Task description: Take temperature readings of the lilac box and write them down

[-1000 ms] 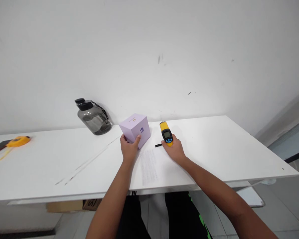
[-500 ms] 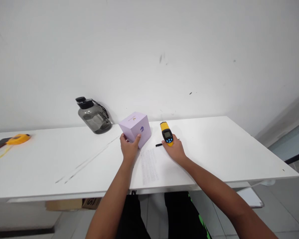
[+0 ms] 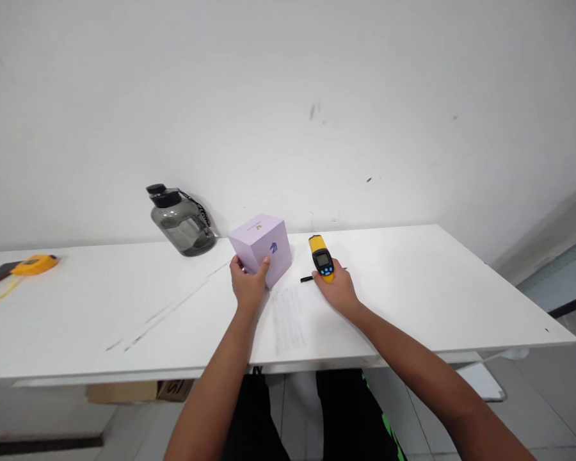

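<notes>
My left hand [image 3: 249, 283] grips the near lower part of a light purple box [image 3: 279, 246], thumb on the front face and fingers at its left side. The box has a dark blue emblem on one face and a small gold mark on top. In my right hand [image 3: 340, 288] is a yellow and black infrared thermometer [image 3: 322, 258], its small screen and blue buttons facing up. A black pen [image 3: 306, 278] lies partly hidden behind that hand. Between my arms is a sheet of paper [image 3: 288, 323] with faint handwriting.
A grey transparent water bottle [image 3: 185, 224] with a black lid stands by the wall, left of the box. Farther left on the white table [image 3: 173, 346] lies an orange tape measure [image 3: 36, 264] beside a dark, red-edged object. Cardboard [image 3: 122, 392] shows below the table.
</notes>
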Available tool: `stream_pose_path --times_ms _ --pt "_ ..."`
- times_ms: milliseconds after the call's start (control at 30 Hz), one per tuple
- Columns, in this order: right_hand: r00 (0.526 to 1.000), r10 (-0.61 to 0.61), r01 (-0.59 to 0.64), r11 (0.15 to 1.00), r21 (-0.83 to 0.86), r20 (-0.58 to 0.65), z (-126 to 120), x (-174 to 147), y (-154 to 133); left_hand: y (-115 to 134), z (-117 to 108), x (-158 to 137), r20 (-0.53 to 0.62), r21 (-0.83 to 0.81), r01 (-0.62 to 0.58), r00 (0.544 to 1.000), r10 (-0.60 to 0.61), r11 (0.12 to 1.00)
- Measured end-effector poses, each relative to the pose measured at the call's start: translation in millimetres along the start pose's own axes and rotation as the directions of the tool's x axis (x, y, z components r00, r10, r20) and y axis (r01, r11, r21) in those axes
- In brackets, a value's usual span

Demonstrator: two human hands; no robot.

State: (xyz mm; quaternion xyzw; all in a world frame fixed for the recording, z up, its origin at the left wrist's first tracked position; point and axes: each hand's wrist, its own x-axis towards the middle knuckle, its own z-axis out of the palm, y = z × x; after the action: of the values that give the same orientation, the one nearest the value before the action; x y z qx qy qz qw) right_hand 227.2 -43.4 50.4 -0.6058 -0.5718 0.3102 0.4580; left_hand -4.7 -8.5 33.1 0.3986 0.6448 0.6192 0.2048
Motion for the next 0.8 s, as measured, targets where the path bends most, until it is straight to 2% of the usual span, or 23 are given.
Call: stream_pose_path --times_ms 333,800 --pt "1.000 -0.011 0.011 1.000 -0.020 0.000 1 1 1 -7 -1 4 -0.034 0.026 -0.032 0.999 0.033 0.999" --pt "1.000 -0.027 0.027 0.998 -0.051 -0.001 0 0 3 -11 -1 5 -0.040 -0.025 -0.093 0.995 0.092 0.995"
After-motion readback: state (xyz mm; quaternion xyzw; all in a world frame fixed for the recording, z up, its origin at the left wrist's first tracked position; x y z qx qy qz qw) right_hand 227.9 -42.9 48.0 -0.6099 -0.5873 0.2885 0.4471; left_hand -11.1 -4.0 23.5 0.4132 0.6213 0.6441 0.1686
